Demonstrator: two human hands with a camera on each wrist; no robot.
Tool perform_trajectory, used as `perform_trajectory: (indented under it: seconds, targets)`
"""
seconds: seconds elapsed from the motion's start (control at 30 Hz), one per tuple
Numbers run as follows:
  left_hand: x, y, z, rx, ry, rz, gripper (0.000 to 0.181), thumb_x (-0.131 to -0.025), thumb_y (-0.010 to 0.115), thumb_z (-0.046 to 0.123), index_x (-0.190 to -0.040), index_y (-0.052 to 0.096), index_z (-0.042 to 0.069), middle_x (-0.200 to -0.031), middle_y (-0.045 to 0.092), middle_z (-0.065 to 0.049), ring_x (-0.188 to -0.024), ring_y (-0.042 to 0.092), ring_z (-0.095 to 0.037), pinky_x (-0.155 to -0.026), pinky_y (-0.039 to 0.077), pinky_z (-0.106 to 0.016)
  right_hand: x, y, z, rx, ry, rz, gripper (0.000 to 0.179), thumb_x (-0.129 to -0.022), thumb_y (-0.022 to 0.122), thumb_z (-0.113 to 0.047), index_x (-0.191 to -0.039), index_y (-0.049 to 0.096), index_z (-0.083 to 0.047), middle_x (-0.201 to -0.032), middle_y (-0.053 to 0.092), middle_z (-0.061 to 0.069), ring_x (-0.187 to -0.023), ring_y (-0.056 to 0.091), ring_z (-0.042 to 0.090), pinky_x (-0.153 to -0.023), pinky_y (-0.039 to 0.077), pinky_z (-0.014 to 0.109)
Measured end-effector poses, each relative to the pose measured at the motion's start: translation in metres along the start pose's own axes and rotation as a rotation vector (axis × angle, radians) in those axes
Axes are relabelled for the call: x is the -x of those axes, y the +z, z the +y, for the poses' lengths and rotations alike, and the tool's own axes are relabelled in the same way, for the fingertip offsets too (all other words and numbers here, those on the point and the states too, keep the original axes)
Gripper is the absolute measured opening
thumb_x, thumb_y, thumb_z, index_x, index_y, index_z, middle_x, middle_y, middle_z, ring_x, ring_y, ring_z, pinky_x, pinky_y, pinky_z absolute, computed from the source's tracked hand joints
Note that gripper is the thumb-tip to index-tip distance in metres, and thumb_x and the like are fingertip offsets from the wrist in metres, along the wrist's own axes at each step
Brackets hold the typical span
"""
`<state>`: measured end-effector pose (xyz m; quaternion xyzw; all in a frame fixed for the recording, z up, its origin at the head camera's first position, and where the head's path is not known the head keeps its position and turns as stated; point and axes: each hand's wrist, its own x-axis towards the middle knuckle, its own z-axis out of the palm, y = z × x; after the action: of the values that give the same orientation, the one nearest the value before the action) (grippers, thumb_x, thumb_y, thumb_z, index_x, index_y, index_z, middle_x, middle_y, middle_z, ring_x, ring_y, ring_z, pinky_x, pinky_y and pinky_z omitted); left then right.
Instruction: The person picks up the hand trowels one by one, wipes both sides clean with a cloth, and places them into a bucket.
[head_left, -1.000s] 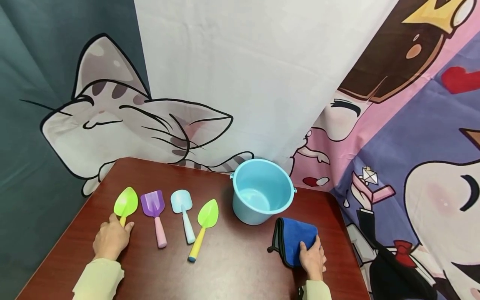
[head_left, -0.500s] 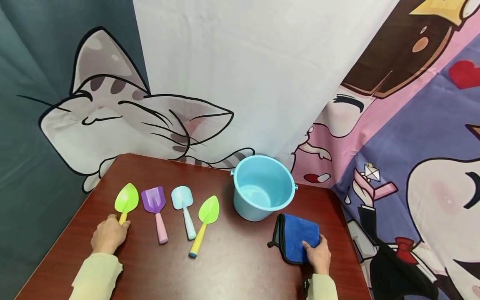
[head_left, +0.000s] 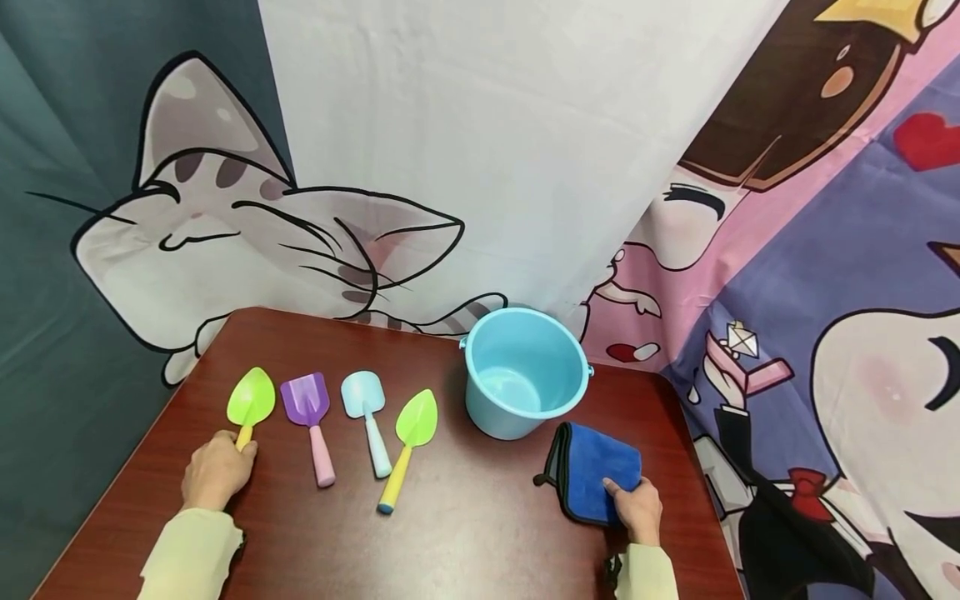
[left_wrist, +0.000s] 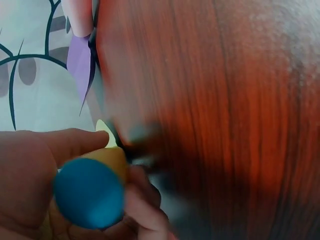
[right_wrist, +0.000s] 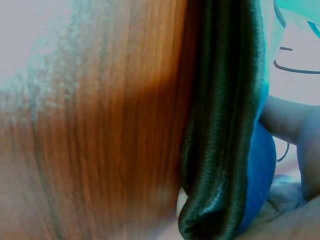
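At the table's left, my left hand [head_left: 217, 471] grips the yellow handle of a toy shovel [head_left: 251, 397] with a green pointed blade. In the left wrist view, the handle's blue end [left_wrist: 90, 194] shows between thumb and fingers. Over on the right, my right hand [head_left: 637, 508] holds the near right corner of a folded blue cloth [head_left: 596, 467] with black edging, thumb on top. The right wrist view shows the stacked black edges of the cloth [right_wrist: 220, 125] from the side; its underside fingers are mostly hidden.
Between the hands lie a purple shovel with a pink handle [head_left: 306, 400], a light blue shovel [head_left: 363, 394] and a second green one [head_left: 417, 417]. A light blue bucket [head_left: 502, 417] stands at the back of the brown table [head_left: 480, 533]. A printed curtain [head_left: 480, 150] hangs behind.
My right hand has shifted slightly right on the cloth, whose right side has moved a little with it. My left hand stays on the green shovel's handle.
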<state>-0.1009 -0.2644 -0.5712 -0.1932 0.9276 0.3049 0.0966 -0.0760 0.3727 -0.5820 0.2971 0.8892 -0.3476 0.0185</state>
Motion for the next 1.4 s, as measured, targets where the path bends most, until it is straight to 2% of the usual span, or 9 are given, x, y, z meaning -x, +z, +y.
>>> perform_trajectory:
  seconds: [0.17,0.5,0.77,0.83,0.93,1.07,1.17,1.3,1.4]
  targets:
    - [-0.001,-0.001,0.000,0.004,0.044,0.021,0.044,-0.097,0.050,0.020,-0.117,0.048,-0.019,-0.092,0.056,-0.032,-0.086,0.055,-0.049,-0.072,0.045,-0.057,0.002,0.000,0.000,-0.074,-0.010,-0.021,0.063,-0.093,0.068,-0.028,-0.133,0.047,0.017,-0.127,0.052,0.041,-0.116,0.050,0.055,-0.099,0.041,0.063]
    - [-0.001,-0.007,-0.001,0.007,0.040,0.026,0.036,-0.098,0.045,0.019,-0.103,0.048,-0.016,-0.080,0.051,-0.024,-0.076,0.053,-0.041,-0.066,0.044,-0.053,0.006,-0.001,-0.001,-0.126,-0.078,0.004,0.058,-0.100,0.059,-0.032,-0.136,0.046,0.012,-0.129,0.053,0.038,-0.118,0.051,0.052,-0.101,0.038,0.062]
    - [0.011,-0.013,0.004,0.030,0.053,0.039,0.040,-0.099,0.044,0.020,-0.112,0.046,-0.018,-0.082,0.054,-0.026,-0.074,0.055,-0.041,-0.064,0.045,-0.051,0.010,-0.003,0.004,-0.173,-0.173,0.076,0.050,-0.100,0.062,-0.024,-0.131,0.047,0.012,-0.122,0.058,0.035,-0.112,0.056,0.046,-0.097,0.041,0.057]
    - [0.014,-0.015,0.008,0.032,0.071,0.058,0.041,-0.099,0.045,0.020,-0.114,0.047,-0.019,-0.083,0.056,-0.027,-0.074,0.055,-0.041,-0.064,0.045,-0.052,0.013,-0.003,0.004,-0.211,-0.167,0.092,0.049,-0.100,0.062,-0.023,-0.132,0.047,0.011,-0.123,0.058,0.033,-0.111,0.056,0.042,-0.096,0.043,0.052]
    - [0.018,-0.019,0.017,0.028,0.092,0.092,0.042,-0.098,0.046,0.019,-0.117,0.048,-0.019,-0.087,0.058,-0.030,-0.074,0.057,-0.041,-0.065,0.046,-0.054,0.017,-0.003,0.002,-0.253,-0.156,0.132,0.049,-0.099,0.064,-0.024,-0.132,0.049,0.008,-0.122,0.060,0.029,-0.108,0.058,0.035,-0.089,0.046,0.035]
    - [0.022,-0.022,0.028,0.023,0.105,0.093,0.044,-0.098,0.049,0.019,-0.122,0.047,-0.019,-0.094,0.059,-0.033,-0.075,0.057,-0.042,-0.064,0.047,-0.054,0.024,-0.003,-0.003,-0.269,-0.165,0.205,0.048,-0.096,0.069,-0.024,-0.130,0.052,0.005,-0.118,0.064,0.027,-0.101,0.061,0.029,-0.075,0.042,0.015]
    - [0.025,-0.023,0.036,0.024,0.118,0.087,0.045,-0.099,0.051,0.019,-0.124,0.047,-0.018,-0.097,0.060,-0.034,-0.076,0.058,-0.042,-0.064,0.047,-0.055,0.030,-0.004,-0.006,-0.267,-0.187,0.259,0.048,-0.094,0.072,-0.023,-0.129,0.054,0.004,-0.116,0.065,0.026,-0.098,0.061,0.026,-0.072,0.040,0.012]
    - [0.031,-0.020,0.046,0.032,0.138,0.083,0.045,-0.098,0.054,0.019,-0.125,0.048,-0.017,-0.091,0.060,-0.030,-0.073,0.057,-0.039,-0.062,0.047,-0.052,0.040,-0.003,-0.009,-0.278,-0.217,0.325,0.045,-0.093,0.074,-0.022,-0.127,0.057,0.003,-0.112,0.067,0.024,-0.089,0.057,0.004,-0.073,0.039,0.013]
    - [0.037,-0.016,0.053,0.027,0.151,0.080,0.043,-0.097,0.055,0.020,-0.124,0.051,-0.014,-0.084,0.060,-0.022,-0.071,0.054,-0.036,-0.059,0.045,-0.048,0.050,-0.001,-0.013,-0.300,-0.227,0.350,0.043,-0.094,0.072,-0.023,-0.126,0.058,0.003,-0.110,0.068,0.023,-0.082,0.052,-0.006,-0.073,0.040,0.013]
